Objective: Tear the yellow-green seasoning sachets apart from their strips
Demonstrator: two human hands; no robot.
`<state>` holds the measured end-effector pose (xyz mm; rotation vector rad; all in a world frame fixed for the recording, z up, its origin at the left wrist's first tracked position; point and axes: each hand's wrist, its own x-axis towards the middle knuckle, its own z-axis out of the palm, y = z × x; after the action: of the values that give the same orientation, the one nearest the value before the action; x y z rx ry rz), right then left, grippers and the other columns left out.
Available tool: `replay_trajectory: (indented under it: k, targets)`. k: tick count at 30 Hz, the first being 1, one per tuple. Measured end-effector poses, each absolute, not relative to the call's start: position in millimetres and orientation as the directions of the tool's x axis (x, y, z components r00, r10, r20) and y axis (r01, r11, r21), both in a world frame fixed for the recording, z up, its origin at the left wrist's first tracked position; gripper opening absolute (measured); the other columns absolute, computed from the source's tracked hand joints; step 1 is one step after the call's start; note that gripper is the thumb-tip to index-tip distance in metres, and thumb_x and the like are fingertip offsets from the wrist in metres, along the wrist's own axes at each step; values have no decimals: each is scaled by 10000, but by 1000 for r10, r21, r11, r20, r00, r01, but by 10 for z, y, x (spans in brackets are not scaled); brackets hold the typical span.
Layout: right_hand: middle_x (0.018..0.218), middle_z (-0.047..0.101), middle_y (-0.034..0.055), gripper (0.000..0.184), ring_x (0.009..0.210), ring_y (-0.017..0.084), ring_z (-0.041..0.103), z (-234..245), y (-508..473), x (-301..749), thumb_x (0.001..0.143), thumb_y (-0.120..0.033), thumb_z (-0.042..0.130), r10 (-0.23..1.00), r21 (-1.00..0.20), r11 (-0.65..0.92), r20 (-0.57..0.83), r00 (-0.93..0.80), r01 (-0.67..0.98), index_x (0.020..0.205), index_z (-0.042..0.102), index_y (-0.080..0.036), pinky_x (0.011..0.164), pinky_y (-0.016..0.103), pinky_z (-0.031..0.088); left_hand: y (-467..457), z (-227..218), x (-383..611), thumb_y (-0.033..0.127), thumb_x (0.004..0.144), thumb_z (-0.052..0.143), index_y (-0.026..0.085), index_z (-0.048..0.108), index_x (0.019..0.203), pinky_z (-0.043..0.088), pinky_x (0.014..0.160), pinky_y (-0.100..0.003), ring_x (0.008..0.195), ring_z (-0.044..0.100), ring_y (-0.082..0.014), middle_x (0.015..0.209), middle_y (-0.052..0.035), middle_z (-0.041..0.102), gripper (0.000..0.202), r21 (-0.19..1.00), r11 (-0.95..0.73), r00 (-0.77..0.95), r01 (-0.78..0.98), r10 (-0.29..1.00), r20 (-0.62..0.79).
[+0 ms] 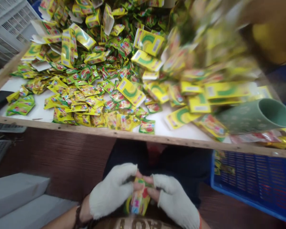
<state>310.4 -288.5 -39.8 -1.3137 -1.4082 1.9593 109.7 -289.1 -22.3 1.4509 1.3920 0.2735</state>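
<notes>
Close to my body, below the table edge, my left hand [116, 189] and my right hand [175, 197] meet at a small yellow and green printed candy box [139, 202]. Both wear white gloves with bare fingertips. The left fingers are closed on the upper left of the box. On the other side, the right thumb and fingers pinch its upper right corner near the top end. My fingers hide part of that end, so I cannot tell whether the flap is open or tucked in.
A wood-edged table [124, 135] carries heaped candy sachets [90, 98] and yellow boxes [131, 92]. A green cylinder [243, 117] lies at right, above a blue crate [252, 184]. White crates [14, 25] stand at left, grey boxes [21, 194] lower down. Something brown blurs upper right.
</notes>
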Motion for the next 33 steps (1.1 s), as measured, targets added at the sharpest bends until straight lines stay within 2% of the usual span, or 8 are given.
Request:
replay_trajectory:
  k: [4,8,16,18,21,25,29,33]
  targets:
    - [822,686,48,351,661,182,616,-620,-2941,3335,737,-449,702,735,-688,-678,-626,-261,-259,993,685,-210,593,311,516,-2584,-100,1095,234,852,572,219,637,988,458,691,-224,776,593,-133,850,-10,630,151,735,-187,371,652,924,-94]
    - [845,701,66,196,723,234,646,-965,-3119,4192,737,-409,679,781,-690,-504,-621,67,-520,888,728,-295,619,399,552,-2093,103,1046,235,891,499,191,623,887,455,757,-285,831,587,-175,868,-46,625,131,483,-377,332,790,926,180]
    - [843,678,70,549,581,172,589,-815,-3114,4411,692,-734,578,772,-661,-463,-628,98,-591,1042,694,-327,537,338,520,-1549,242,869,214,800,546,192,606,933,421,761,-405,907,563,-298,905,-101,614,148,-68,-246,249,967,968,29]
    - [800,667,66,502,564,184,594,-559,-2917,4027,671,-672,655,853,-768,-468,-522,4,-437,1005,690,-299,484,321,482,-1553,226,796,228,802,541,193,598,867,409,731,-383,845,562,-274,829,-77,606,94,-30,-274,274,961,962,1]
    - [805,659,63,236,615,181,607,-190,-2472,3488,817,-420,634,971,-971,-198,-214,-109,137,959,682,-238,533,290,463,-1609,239,709,268,798,559,199,542,717,385,667,-325,744,534,-213,717,-21,564,108,182,-239,240,954,971,16]
    - [864,618,74,169,802,204,583,78,-1770,3023,870,-190,488,945,-676,283,76,-317,680,871,657,-197,734,312,440,-1748,281,683,326,786,597,197,540,741,397,603,-270,655,502,-149,671,23,528,148,646,16,-28,763,1000,8]
    - [925,600,92,84,833,219,559,89,-1385,2827,751,-211,637,950,-466,216,-102,-295,858,824,617,-173,692,298,409,-1892,208,721,363,728,698,184,524,1137,513,666,-283,802,604,-167,940,-28,633,479,954,237,-190,183,961,-202]
    - [737,578,10,58,709,169,534,-10,-1411,2827,750,-169,597,948,-665,127,-137,-286,736,770,548,-192,629,269,380,-1932,77,784,360,666,768,166,542,999,577,664,-324,771,617,-158,854,3,607,447,956,271,-317,-114,902,-293]
